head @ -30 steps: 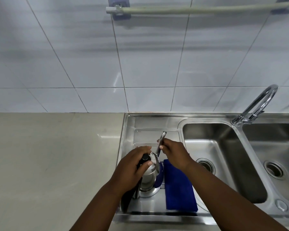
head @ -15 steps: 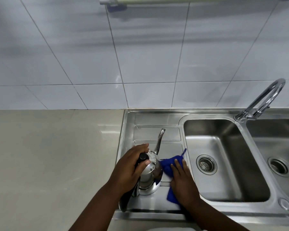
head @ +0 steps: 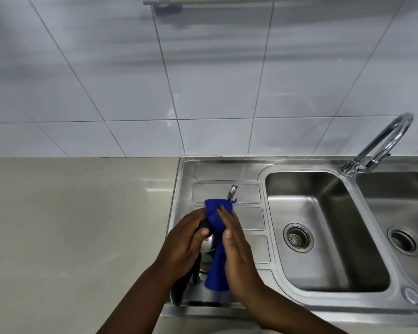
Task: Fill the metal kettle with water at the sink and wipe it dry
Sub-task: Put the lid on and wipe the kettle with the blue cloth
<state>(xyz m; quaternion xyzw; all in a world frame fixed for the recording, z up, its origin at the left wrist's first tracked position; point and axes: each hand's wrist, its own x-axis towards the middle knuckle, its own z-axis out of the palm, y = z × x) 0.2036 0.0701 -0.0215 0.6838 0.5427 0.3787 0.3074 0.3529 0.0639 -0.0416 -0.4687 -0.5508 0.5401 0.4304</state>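
The metal kettle (head: 206, 249) stands on the steel draining board (head: 249, 220), left of the sink basin. Its thin spout (head: 232, 192) pokes up behind the cloth, and its black handle reaches back toward me. My left hand (head: 182, 244) grips the kettle's top around the black lid knob. My right hand (head: 237, 251) presses a blue cloth (head: 216, 239) against the kettle's right side, so the cloth covers most of the body.
Two steel sink basins lie to the right, the nearer one (head: 323, 237) with a drain strainer. A curved chrome tap (head: 381, 145) rises between them. A beige worktop (head: 77, 225) stretches left. White tiles and a rail (head: 251, 0) are behind.
My right hand left the spout, picked the blue cloth up off the draining board and brought it up against the kettle. My left hand stayed on the lid.
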